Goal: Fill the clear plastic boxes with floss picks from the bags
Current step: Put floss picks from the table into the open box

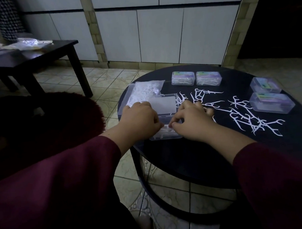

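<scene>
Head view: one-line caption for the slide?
Both hands, left hand and right hand, press floss picks into an open clear box on a round black table.

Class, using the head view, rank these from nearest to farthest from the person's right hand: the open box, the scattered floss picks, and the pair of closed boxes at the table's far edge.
1. Open box, touching the right hand.
2. Scattered floss picks, on its right.
3. Pair of closed boxes, beyond it.
</scene>
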